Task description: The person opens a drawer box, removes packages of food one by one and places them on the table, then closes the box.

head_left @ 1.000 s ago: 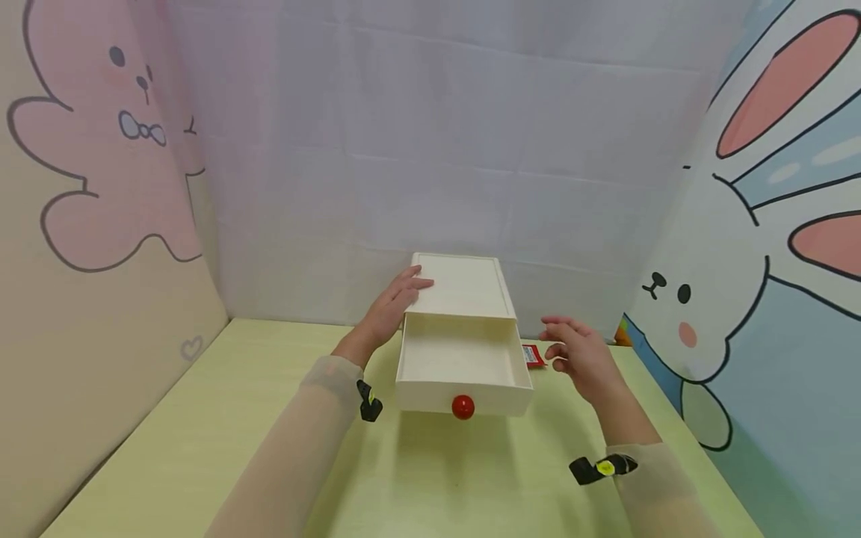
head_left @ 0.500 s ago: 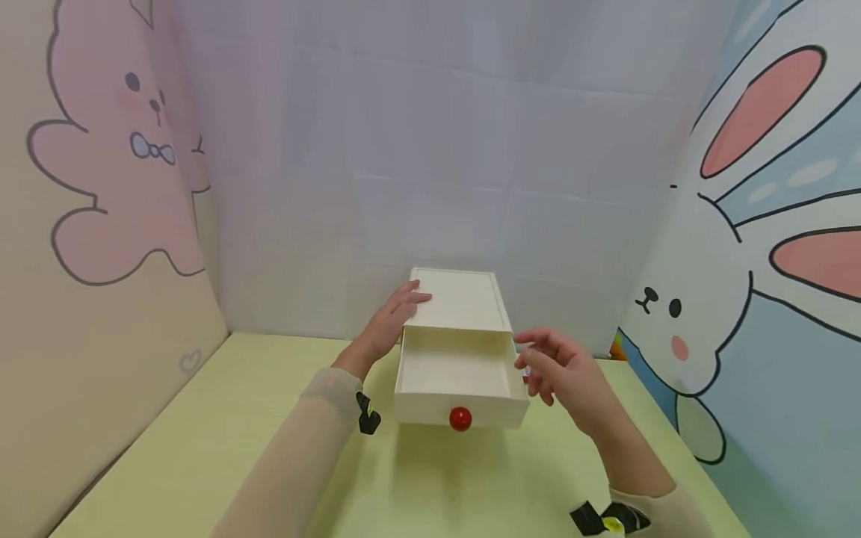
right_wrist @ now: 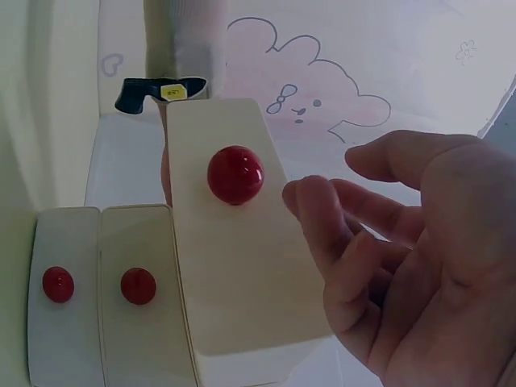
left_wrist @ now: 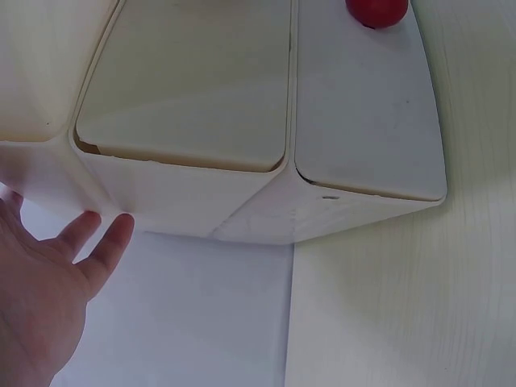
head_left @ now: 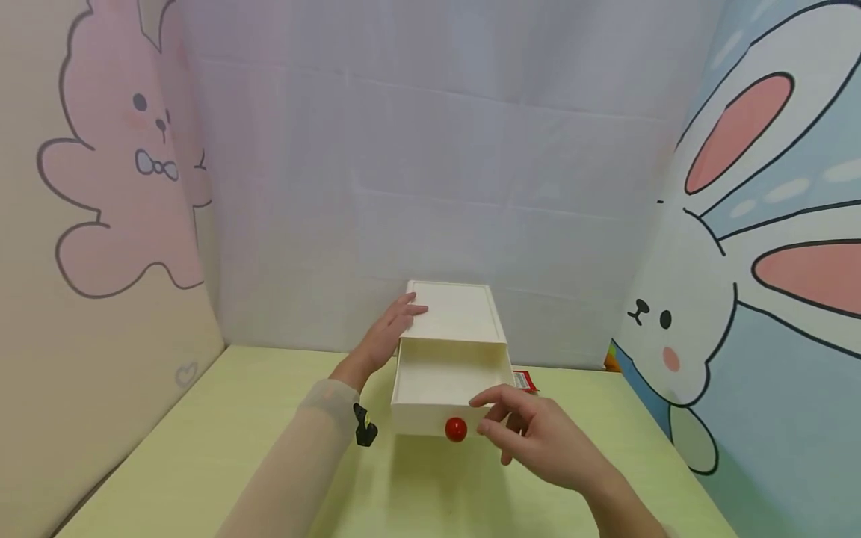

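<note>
A white drawer cabinet [head_left: 457,310] stands on the table, its top drawer [head_left: 420,420] pulled out and showing a bare inside. A round red knob [head_left: 456,429] is on that drawer's front. My left hand [head_left: 378,342] rests along the cabinet's upper left side, fingertips over the top edge; in the left wrist view the fingers [left_wrist: 109,250] lie spread against the side wall. Just right of the knob hovers my right hand [head_left: 541,441], fingers loosely bent, holding nothing. From the right wrist, a gap shows between its fingertips and the knob [right_wrist: 235,175].
Two lower drawers with red knobs [right_wrist: 139,285] are closed beneath. A small red and white packet [head_left: 525,381] lies on the table [head_left: 269,433] right of the cabinet. A white curtain [head_left: 430,164] hangs behind, and cartoon-printed walls flank both sides.
My right hand has moved from the cabinet's right side leftward and toward me, to the drawer front by the knob. The left hand stays on the cabinet. The head view has tilted up slightly.
</note>
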{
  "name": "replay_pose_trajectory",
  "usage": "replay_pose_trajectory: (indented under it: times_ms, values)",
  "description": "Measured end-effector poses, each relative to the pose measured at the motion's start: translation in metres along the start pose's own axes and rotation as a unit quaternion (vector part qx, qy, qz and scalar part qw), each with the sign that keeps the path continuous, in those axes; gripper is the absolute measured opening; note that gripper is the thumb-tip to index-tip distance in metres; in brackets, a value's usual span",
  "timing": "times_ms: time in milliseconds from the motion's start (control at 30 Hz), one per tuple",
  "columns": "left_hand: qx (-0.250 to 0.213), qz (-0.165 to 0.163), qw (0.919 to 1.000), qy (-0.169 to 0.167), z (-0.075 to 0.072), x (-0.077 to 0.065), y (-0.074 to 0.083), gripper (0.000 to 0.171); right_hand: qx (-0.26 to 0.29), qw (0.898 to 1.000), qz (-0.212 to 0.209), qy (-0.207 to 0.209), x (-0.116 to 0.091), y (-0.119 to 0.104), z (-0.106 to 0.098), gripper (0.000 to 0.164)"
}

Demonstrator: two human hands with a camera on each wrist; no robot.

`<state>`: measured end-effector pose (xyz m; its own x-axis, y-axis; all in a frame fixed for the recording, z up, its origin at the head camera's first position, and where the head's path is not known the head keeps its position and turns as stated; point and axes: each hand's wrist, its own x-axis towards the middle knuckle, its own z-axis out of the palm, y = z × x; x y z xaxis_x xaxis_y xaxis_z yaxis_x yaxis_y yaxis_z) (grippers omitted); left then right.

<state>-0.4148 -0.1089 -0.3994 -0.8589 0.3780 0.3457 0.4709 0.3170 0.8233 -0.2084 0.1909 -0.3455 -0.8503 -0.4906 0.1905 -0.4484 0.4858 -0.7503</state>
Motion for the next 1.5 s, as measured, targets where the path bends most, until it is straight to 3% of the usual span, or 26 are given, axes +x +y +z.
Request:
replay_pose_trajectory:
  times_ms: [167,467,767,1167,1500]
  values:
    - [-0.006,0.001,1.0000,0.002,0.000,-0.003,-0.002,0.056,-0.045,0.999,-0.004,-0.021,-0.002,0.005,0.015,0.031]
    - [-0.015,0.006,0.9999,0.002,0.001,-0.004,-0.003,0.055,-0.060,0.998,0.001,-0.019,0.002,0.013,0.030,0.037]
    - [-0.013,0.009,0.9999,0.002,0.003,-0.003,-0.007,0.054,-0.065,0.998,-0.018,0.010,0.002,0.016,0.041,0.035]
    - [-0.014,0.005,0.9999,0.004,0.003,-0.003,-0.006,0.055,-0.072,0.989,-0.089,0.093,0.007,0.027,0.054,0.028]
    - [-0.017,0.008,0.9998,0.007,0.003,0.001,0.000,0.055,-0.088,0.988,-0.076,0.101,0.013,0.026,0.050,0.028]
